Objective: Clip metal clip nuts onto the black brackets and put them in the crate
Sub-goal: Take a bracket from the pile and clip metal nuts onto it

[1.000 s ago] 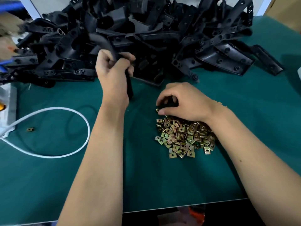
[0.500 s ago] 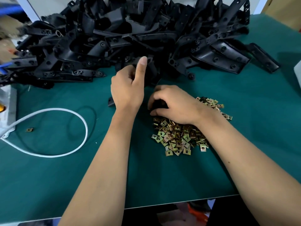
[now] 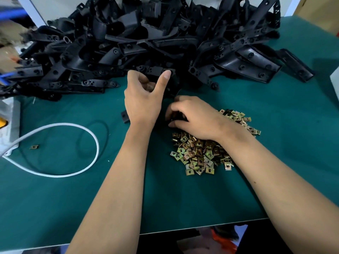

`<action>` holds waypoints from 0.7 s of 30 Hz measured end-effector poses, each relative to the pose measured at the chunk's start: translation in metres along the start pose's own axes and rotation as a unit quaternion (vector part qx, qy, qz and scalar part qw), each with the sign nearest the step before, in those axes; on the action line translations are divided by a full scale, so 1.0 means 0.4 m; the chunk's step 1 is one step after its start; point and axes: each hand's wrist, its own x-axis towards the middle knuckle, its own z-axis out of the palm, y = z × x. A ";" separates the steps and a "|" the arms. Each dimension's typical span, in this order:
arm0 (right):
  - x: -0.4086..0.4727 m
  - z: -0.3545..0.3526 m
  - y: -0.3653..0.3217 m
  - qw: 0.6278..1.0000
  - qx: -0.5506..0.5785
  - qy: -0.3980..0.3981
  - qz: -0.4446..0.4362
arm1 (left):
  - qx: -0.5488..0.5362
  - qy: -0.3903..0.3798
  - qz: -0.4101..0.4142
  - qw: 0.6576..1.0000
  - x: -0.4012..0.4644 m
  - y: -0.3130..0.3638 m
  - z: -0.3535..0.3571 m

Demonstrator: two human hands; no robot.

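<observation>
hands (image 3: 145,101) crowded between brackets (image 3: 165,43), nuts (image 3: 200,154).

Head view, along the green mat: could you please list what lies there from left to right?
Stray clip nut → white cable loop → left hand → right hand → clip nut pile.

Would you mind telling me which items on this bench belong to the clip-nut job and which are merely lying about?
Belong to the job:
- pile of black brackets
- heap of metal clip nuts
- bracket under the left hand, its end showing
- right hand at the heap's edge

Lying about:
- white cable loop
- stray clip nut
- white device, left edge
</observation>
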 end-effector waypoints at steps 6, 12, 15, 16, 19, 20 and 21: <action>-0.006 -0.006 0.002 0.995 0.067 0.067 0.026 | -0.008 -0.005 0.015 1.000 0.008 -0.006 -0.008; -0.006 -0.038 0.030 0.933 0.262 0.228 0.095 | 0.006 -0.033 0.061 0.998 0.012 -0.011 -0.019; -0.008 -0.044 0.038 0.882 0.360 0.283 0.116 | 0.036 -0.077 0.094 0.992 0.006 -0.009 -0.018; -0.007 -0.045 0.040 0.869 0.378 0.294 0.123 | 0.045 -0.089 0.104 0.990 0.004 -0.009 -0.017; -0.006 -0.048 0.046 0.843 0.415 0.311 0.143 | 0.054 -0.119 0.140 0.981 0.001 -0.007 -0.017; -0.005 -0.049 0.047 0.835 0.430 0.310 0.148 | 0.052 -0.130 0.152 0.978 0.000 -0.007 -0.018; -0.005 -0.049 0.048 0.827 0.446 0.307 0.153 | 0.049 -0.142 0.163 0.975 -0.002 -0.006 -0.018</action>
